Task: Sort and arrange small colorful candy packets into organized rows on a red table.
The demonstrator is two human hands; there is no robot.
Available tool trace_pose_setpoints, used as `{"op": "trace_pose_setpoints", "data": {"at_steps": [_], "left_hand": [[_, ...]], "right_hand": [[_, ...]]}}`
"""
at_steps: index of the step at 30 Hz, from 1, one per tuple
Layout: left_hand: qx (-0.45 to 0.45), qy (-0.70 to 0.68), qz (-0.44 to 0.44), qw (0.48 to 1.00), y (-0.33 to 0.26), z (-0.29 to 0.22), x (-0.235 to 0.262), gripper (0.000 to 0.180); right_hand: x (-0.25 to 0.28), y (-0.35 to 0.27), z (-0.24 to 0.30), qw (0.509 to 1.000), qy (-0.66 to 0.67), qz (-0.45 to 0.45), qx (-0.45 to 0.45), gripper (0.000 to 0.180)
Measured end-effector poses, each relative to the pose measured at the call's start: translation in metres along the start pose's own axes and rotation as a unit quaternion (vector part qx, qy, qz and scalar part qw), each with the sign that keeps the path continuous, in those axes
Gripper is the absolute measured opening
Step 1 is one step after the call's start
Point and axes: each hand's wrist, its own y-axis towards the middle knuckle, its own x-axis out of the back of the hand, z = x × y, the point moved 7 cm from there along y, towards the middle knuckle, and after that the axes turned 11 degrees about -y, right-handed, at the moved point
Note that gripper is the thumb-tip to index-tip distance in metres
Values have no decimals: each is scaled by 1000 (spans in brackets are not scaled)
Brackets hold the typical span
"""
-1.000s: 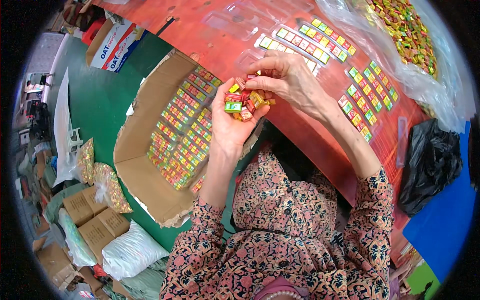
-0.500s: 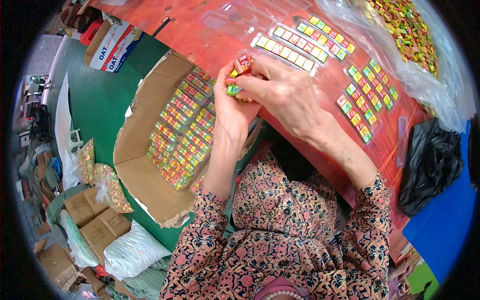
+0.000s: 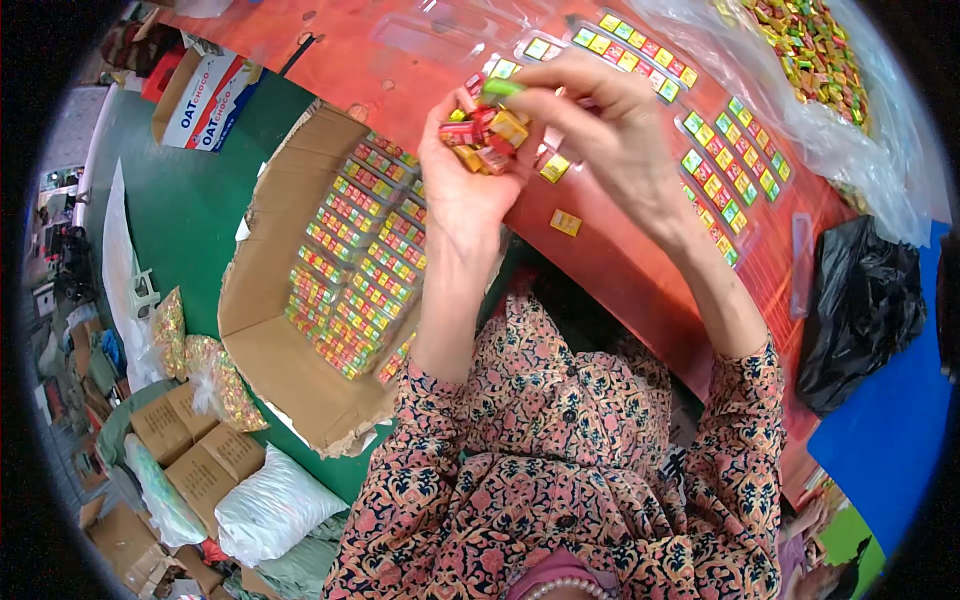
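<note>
My left hand [image 3: 462,190] is cupped palm up above the red table's near edge, holding a heap of small wrapped sweets [image 3: 490,135] in red, yellow and orange. Just over this heap, my right hand [image 3: 615,125] pinches one green wrapped sweet [image 3: 503,88] between thumb and fingers. On the table below my right hand lies a loose yellow sweet [image 3: 565,222]. Partly behind that hand is a clear tray [image 3: 537,47] with sweets in it. More filled trays [image 3: 640,52] stand in rows beyond and to the right [image 3: 720,165].
Left of the table, an open cardboard carton [image 3: 285,240] holds rows of filled trays. Empty clear trays [image 3: 425,38] lie at the far side. A plastic-lined pile of loose sweets [image 3: 815,60] is at the far right, near a black plastic bag [image 3: 865,310]. Bags and boxes [image 3: 215,455] crowd the floor at left.
My right hand has lifted off my left palm, now pinching a green sweet. The heap in my left hand is now in plain sight, and a loose yellow sweet shows on the table.
</note>
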Motion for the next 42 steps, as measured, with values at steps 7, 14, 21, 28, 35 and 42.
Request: {"op": "trace_pose_setpoints", "data": {"at_steps": [7, 14, 21, 28, 35, 42], "left_hand": [[28, -17, 34, 999, -11, -50, 19, 33], [24, 25, 13, 999, -28, -57, 27, 34], [65, 40, 24, 997, -28, -44, 29, 34], [86, 35, 31, 995, -27, -42, 33, 35], [80, 32, 21, 996, -23, -45, 38, 35], [78, 35, 18, 996, -24, -46, 38, 37]], "right_hand": [[11, 3, -54, 989, -84, 75, -98, 14], [-21, 7, -56, 962, -220, 161, -28, 14], [-23, 11, -35, 911, -375, 166, 53, 14], [-28, 5, -38, 928, -338, 137, 79, 10], [-34, 6, -41, 944, -301, 118, 73, 12], [-40, 7, -43, 940, -309, 140, 34, 14]]}}
